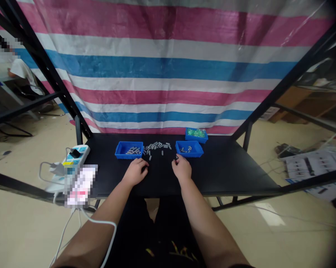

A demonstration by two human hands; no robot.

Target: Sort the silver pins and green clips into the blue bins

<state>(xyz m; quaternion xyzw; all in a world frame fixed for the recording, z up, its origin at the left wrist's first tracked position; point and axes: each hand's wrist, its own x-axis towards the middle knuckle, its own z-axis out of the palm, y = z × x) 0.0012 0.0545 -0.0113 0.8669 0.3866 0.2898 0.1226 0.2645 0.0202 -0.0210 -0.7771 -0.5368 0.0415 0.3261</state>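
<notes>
The loose parts (156, 145) lie beyond and between the left hand (135, 172) and right hand (182, 168). Fingers curl on both; from here I can't tell whether either pinches anything.

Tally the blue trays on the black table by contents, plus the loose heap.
Blue trays with small metallic pieces: 2
Blue tray with green pieces: 1
Heap of loose metallic pieces: 1
Total: 4; single pieces are too small to count.
</notes>
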